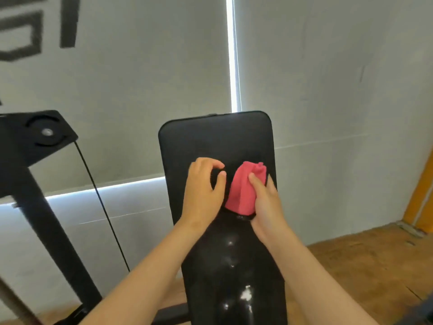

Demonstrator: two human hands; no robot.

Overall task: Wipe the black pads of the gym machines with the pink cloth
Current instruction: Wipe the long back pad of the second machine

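- Pink cloth (243,188): bunched, held in the fingers of the right hand (264,202), beside the left hand (203,186) fingertips.
- Black pad (215,141): long, glossy, beneath all the fingers.

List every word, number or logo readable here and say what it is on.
Large black lettering on the grey blind, upper left: cut off by the frame edge and blurred, not readable.
Black pad, pink cloth, machine frame: no text visible.

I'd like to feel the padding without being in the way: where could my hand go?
The black pad is bare between its top edge and the hands. Its middle is crowded: the left hand beside the right hand, which grips the pink cloth. Below the hands it looks wet.
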